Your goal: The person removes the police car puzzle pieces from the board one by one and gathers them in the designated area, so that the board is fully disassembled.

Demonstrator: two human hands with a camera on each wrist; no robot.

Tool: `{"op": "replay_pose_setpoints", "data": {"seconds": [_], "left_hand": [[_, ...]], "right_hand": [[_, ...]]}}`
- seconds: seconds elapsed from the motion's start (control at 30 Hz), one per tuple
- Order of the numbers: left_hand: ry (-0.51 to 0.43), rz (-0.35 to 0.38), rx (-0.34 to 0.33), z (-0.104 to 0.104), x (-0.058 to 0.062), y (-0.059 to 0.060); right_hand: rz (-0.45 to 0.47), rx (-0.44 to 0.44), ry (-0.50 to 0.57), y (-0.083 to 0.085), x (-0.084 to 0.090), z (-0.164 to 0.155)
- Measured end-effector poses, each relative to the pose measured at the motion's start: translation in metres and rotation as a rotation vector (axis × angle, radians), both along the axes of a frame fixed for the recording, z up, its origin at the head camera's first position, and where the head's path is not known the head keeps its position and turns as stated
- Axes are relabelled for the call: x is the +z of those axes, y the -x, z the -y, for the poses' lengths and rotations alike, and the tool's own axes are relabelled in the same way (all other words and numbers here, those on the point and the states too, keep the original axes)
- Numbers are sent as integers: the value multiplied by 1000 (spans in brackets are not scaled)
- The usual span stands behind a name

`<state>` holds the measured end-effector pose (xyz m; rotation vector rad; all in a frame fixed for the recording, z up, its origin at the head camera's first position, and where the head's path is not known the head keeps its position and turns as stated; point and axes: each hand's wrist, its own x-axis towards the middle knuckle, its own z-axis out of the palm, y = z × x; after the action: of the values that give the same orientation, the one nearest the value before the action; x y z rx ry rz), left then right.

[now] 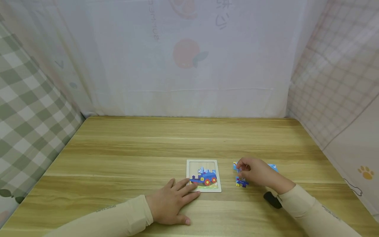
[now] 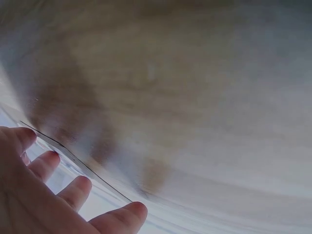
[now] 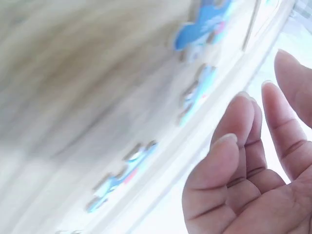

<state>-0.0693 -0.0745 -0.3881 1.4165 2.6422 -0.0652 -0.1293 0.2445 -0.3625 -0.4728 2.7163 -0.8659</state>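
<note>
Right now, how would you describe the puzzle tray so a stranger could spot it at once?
On the wood-grain table, look by the fingers of the left hand. There lies the puzzle tray, partly filled with a blue, red-wheeled vehicle picture. Its pale rectangular border sets it apart from the loose puzzle pieces to its right.

1 table [image 1: 133, 148], 1 puzzle tray [image 1: 210, 190], 1 black object [image 1: 272, 200], 2 sleeves [image 1: 115, 217]. 1 left hand [image 1: 173, 202], 1 right hand [image 1: 260, 172]. Loose puzzle pieces [image 1: 242, 182]: at least 3, exact total unclear, partly blocked.
</note>
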Motion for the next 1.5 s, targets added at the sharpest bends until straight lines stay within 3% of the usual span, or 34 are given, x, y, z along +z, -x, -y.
{"op": "replay_pose_setpoints", "data": {"seconds": [0.53,0.8,1.2,1.5], "left_hand": [[11,-16,1,-1,-2,-2],[20,-30,2,-1,-1,-2],[27,-37,5,-2,0,-3],[23,-25,11,-2,-1,-3]], "right_hand": [[-48,107,-23,23,-1,65],[-69,204,-50,29,-4,92],[1,177,-162,32,-6,108],[1,184,-217,30,-5,113]]}}
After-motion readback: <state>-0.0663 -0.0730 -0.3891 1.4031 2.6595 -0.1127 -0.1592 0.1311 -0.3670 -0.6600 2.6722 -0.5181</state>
